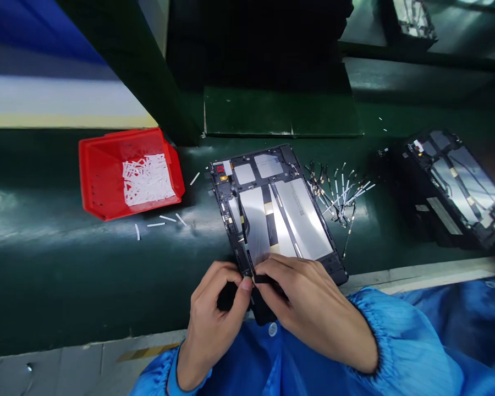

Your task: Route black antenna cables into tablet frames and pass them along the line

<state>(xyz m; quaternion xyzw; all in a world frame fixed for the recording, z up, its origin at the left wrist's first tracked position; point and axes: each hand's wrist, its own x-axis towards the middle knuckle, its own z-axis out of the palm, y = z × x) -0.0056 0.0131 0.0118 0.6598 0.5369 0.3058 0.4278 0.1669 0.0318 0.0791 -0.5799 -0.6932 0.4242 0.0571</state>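
An opened tablet [291,220] lies back-up on the dark green belt, its silver battery cells and boards showing. My left hand [214,319] is curled at the tablet's near left corner, thumb and forefinger pinched at a thin black strip running along the left battery edge. My right hand [317,313] rests over the tablet's near edge, its fingers pressed together on the same small black part [264,279] beside my left thumb. Both wrists wear blue sleeves.
A red bin [107,181] with white strips stands to the left, a few strips loose beside it. A pile of thin black and white cables [338,192] lies right of the tablet. Another opened tablet [454,187] sits at far right. The table's pale edge runs below.
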